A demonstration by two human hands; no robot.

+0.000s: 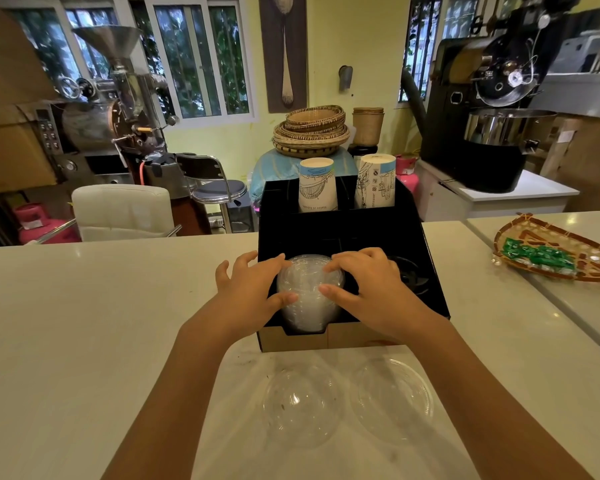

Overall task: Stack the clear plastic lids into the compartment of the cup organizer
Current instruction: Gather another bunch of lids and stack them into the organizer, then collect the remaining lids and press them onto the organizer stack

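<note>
Two loose clear lids [303, 403], two paper cups [317, 185], one lid stack [309, 292]

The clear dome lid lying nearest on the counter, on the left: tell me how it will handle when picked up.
The clear dome lid looks thin-walled, so it is probably very light and flexes if pinched hard. Its glossy plastic may be slippery; gripping the rim seems safer. It appears to lie on its rounded side, so a push would likely rock or skid it along the counter.

Soft, fairly dim daylight enters through the windows [201, 60] at upper left and upper right. The white counter [84, 323] carries faint sheen and weak shadows. Wide-angle distortion bends the frame edges; the corners look slightly smeared.
</note>
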